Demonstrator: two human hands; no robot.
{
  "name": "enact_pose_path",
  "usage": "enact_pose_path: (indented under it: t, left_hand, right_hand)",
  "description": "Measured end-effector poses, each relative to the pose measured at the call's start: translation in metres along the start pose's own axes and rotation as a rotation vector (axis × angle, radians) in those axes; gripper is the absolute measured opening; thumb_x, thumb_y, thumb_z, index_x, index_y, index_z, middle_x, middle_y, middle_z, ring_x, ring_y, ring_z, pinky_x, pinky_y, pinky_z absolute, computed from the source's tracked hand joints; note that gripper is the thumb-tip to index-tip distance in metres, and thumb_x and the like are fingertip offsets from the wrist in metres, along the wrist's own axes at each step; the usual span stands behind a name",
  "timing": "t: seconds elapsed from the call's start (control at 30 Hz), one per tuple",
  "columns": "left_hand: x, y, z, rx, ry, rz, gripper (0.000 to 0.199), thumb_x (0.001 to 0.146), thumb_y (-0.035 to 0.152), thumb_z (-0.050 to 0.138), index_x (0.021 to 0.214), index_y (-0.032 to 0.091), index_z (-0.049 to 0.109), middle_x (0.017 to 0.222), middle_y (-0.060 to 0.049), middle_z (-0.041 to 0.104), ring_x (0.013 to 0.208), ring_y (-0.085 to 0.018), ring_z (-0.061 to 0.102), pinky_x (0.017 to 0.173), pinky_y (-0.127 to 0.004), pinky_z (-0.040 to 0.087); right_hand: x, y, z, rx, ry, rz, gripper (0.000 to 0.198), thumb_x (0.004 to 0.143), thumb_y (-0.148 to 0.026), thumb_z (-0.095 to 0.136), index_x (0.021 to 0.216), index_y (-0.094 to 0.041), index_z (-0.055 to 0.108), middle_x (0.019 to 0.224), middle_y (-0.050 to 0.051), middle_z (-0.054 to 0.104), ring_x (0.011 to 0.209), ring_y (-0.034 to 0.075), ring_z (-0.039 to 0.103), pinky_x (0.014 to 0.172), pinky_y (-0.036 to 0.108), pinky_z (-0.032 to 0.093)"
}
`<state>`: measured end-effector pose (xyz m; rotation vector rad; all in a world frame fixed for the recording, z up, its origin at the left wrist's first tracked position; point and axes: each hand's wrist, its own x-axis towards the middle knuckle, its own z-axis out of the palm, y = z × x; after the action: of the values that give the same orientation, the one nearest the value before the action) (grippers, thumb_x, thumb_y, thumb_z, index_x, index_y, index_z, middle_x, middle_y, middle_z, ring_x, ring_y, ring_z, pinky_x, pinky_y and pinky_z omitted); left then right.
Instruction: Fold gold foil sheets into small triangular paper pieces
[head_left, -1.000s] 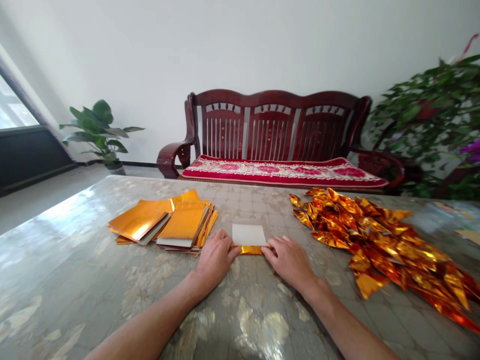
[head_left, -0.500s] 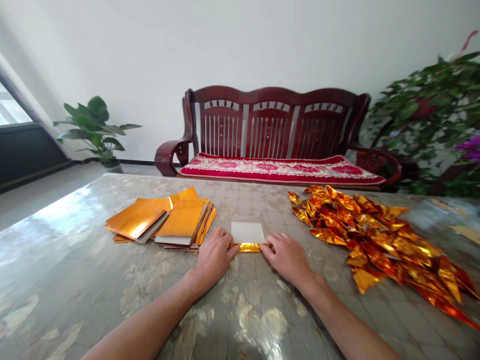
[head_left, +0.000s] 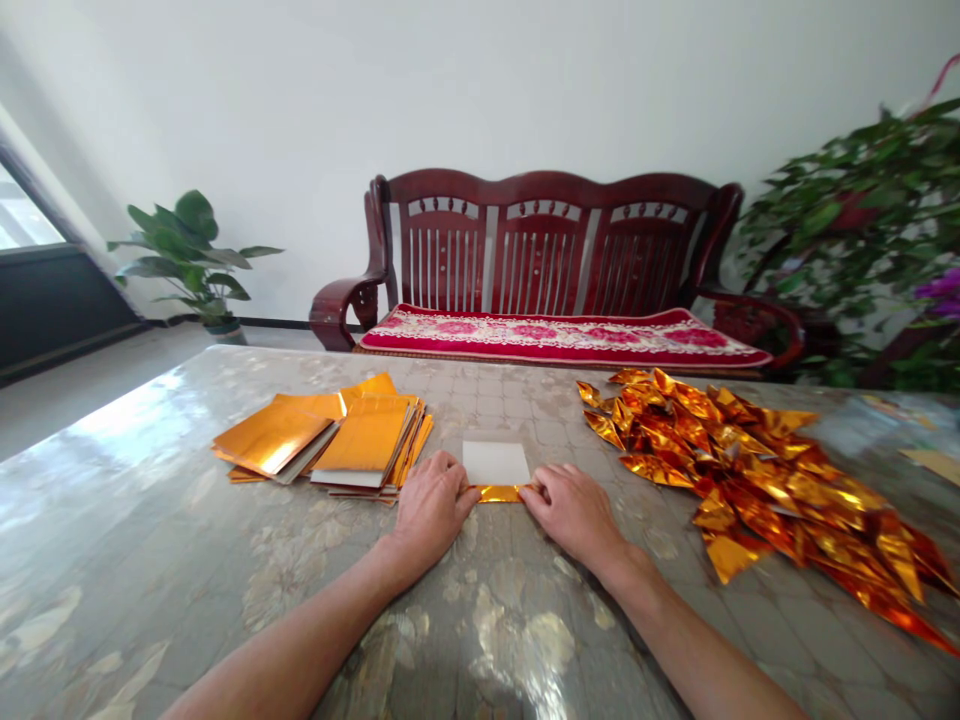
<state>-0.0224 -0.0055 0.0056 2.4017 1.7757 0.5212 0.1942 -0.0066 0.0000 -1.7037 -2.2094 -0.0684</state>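
Note:
A sheet of gold foil paper (head_left: 495,461) lies on the table between my hands, white side up. Its near edge is folded over into a narrow shiny gold strip. My left hand (head_left: 435,502) pinches the left end of that strip, and my right hand (head_left: 570,508) pinches the right end. Both hands rest low on the tabletop with fingers closed. Just left of my left hand sits a loose stack of gold foil sheets (head_left: 360,435). Over to the right is a heap of folded gold foil pieces (head_left: 720,450).
The table (head_left: 315,600) has a glossy, patterned cover. Clear plastic wrapping (head_left: 870,425) lies at its right side. Beyond the far edge stands a dark red wooden bench (head_left: 540,240) with a red floral cushion (head_left: 555,335). Potted plants (head_left: 195,255) flank the bench.
The folded gold strip looks slightly flatter than before. Both hands keep their grip at its ends and have barely moved.

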Motion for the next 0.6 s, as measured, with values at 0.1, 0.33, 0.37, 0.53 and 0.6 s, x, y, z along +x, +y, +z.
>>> enact_pose_path:
  t: [0.1,0.33,0.37,0.53,0.6]
  left_hand:
    - [0.0000,-0.0004,0.0010,0.015,0.007,-0.003,0.024,0.088,0.039,0.060,0.074,0.019,0.059,0.097,-0.003,0.060,0.091,-0.019,0.057,0.077,-0.030,0.039]
    - [-0.0005,0.0004,0.0030,0.052,0.003,-0.007,0.021,0.088,0.038,0.059,0.077,0.020,0.060,0.098,-0.003,0.059,0.093,-0.020,0.056,0.080,-0.031,0.039]
    - [-0.0006,0.0010,0.0028,0.056,0.000,-0.011,0.020,0.088,0.038,0.059,0.078,0.020,0.060,0.099,-0.003,0.059,0.094,-0.021,0.056,0.081,-0.032,0.039]
    - [-0.0014,0.0038,0.0018,0.049,-0.001,-0.048,0.016,0.088,0.037,0.059,0.091,0.021,0.059,0.100,-0.004,0.057,0.098,-0.022,0.055,0.084,-0.033,0.040]
    - [-0.0018,0.0048,0.0017,0.024,0.010,-0.055,0.018,0.088,0.034,0.060,0.101,0.021,0.058,0.105,-0.004,0.056,0.102,-0.022,0.054,0.087,-0.033,0.041]
  right_hand:
    - [-0.0007,-0.0001,-0.0008,-0.003,-0.004,0.001,0.023,0.087,-0.032,0.059,0.067,-0.021,0.056,0.073,0.000,0.065,0.071,0.016,0.053,0.061,0.028,0.026]
    - [-0.0017,-0.0013,-0.0009,-0.031,0.003,0.003,0.023,0.087,-0.031,0.058,0.066,-0.022,0.055,0.073,0.000,0.064,0.071,0.016,0.052,0.062,0.029,0.026]
    - [-0.0016,-0.0016,-0.0008,-0.033,0.004,0.001,0.024,0.087,-0.031,0.059,0.066,-0.022,0.055,0.073,0.000,0.064,0.071,0.016,0.052,0.063,0.029,0.026]
    - [-0.0014,-0.0022,-0.0008,-0.024,0.002,0.003,0.022,0.087,-0.031,0.059,0.067,-0.021,0.055,0.075,0.000,0.064,0.073,0.016,0.053,0.064,0.029,0.027]
    - [-0.0017,-0.0020,-0.0006,-0.016,-0.001,0.006,0.022,0.087,-0.031,0.059,0.068,-0.022,0.055,0.075,0.000,0.064,0.073,0.016,0.053,0.064,0.029,0.028]
